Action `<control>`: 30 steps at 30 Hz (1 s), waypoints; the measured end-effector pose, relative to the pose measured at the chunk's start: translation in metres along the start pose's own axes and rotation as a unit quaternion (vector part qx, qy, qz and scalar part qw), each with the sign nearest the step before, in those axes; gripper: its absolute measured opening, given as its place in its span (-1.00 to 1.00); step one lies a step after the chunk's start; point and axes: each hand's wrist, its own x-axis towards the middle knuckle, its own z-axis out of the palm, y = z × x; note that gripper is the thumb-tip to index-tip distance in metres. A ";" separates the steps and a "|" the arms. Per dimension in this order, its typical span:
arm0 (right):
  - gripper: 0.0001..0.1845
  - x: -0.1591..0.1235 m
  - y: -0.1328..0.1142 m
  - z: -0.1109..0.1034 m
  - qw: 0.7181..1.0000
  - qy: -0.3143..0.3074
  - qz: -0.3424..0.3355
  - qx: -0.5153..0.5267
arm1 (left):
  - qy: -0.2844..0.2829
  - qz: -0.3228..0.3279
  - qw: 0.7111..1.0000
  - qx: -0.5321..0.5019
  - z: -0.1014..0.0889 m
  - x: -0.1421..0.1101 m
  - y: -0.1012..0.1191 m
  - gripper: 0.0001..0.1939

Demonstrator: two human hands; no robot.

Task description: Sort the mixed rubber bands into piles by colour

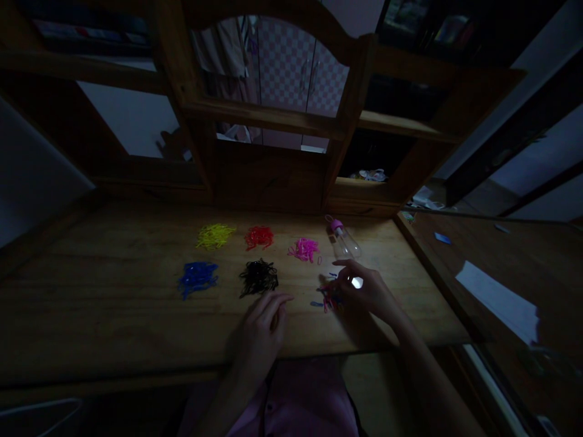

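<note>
Five sorted heaps of small elastic bands lie on a wooden desk: yellow, red, pink, blue and black. My left hand rests flat near the front edge, fingers loosely stretched toward the black heap, holding nothing. My right hand hovers over a small mixed clump of blue and pink bands, fingers curled down onto them. A clear bottle with a pink cap lies just beyond that hand.
A wooden hutch with shelves and an arched opening rises behind the desk. A second, darker surface at the right holds a white sheet of paper and a small blue item. The room is dim.
</note>
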 end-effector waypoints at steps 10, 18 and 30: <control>-0.78 0.013 0.002 -0.004 0.995 0.000 -0.047 -0.086 | -0.015 -0.015 1.000 -0.011 -0.001 0.000 -0.003 -0.79; -0.82 0.028 -0.004 0.009 0.990 -0.038 -0.013 -0.132 | -0.018 -0.020 1.000 -0.001 0.000 -0.001 -0.004 -0.79; -0.83 0.044 0.005 0.014 0.977 -0.081 0.012 -0.197 | -0.018 0.001 1.000 0.005 0.001 0.000 -0.005 -0.77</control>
